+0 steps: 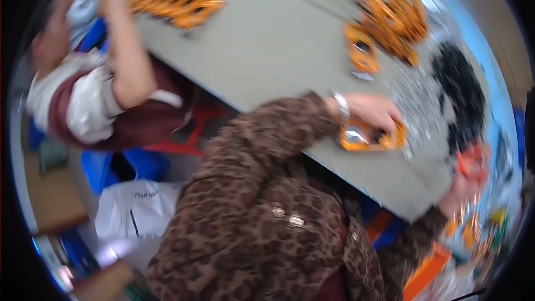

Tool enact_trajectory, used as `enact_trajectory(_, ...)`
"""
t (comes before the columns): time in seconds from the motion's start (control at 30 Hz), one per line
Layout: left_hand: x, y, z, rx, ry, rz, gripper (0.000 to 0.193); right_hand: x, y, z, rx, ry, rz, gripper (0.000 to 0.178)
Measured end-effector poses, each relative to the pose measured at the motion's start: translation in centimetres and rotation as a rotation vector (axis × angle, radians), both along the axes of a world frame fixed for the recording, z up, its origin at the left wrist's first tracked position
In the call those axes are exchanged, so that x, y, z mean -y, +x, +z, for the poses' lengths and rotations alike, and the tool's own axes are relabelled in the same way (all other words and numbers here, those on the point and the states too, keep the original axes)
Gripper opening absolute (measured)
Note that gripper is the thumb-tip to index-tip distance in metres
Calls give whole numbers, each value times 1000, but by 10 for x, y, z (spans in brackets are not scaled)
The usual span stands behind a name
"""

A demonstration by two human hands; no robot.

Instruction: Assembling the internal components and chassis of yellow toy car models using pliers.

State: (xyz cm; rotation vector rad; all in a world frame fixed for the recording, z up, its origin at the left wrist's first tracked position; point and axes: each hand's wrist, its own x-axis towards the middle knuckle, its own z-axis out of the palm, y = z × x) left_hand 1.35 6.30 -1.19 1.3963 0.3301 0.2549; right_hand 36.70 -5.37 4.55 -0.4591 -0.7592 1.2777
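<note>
My left hand (374, 112), with a silvery band at the wrist, rests over an orange frame-shaped piece (365, 146) on the table. Its fingers are closed on the piece's right end, where a small dark part shows. Farther right, my right hand (467, 181) is at the near end of a heap of black small parts (460, 92). Its fingers are smeared by motion, with a reddish-orange tint around them; whether they hold anything is unclear. A spread of clear, shiny small pieces (409, 97) lies between the hands.
More orange pieces are heaped (393, 19) at the far right, with a single one (362, 50) beside them. Rows of orange pieces (178, 4) lie far left on the grey table (278, 39). A co-worker (95, 95) sits at the left. Coloured items (473, 228) crowd the lower right.
</note>
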Motion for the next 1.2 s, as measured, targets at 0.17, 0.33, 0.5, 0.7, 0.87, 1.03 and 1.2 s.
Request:
enact_trajectory(0.17,-3,-11,13,-198,199,-20,25,-54,-109,3,-193,278,236,74)
enact_trajectory(0.33,2,2,5,-124,55,-62,25,-56,-136,11,-51,261,234,72)
enact_trajectory(0.5,4,0,8,-161,-21,-56,25,-65,-144,0,58,323,417,71)
enact_trajectory(0.7,4,2,11,-218,39,-6,25,-73,-149,-2,123,356,380,66)
enact_trajectory(0.87,3,6,7,-290,50,92,24,-40,-196,7,321,208,-201,62)
enact_trajectory(1.03,4,10,2,-272,84,159,23,-22,-220,5,435,234,-530,56)
enact_trajectory(1.2,4,13,6,-299,116,146,24,-19,-211,1,442,309,-430,53)
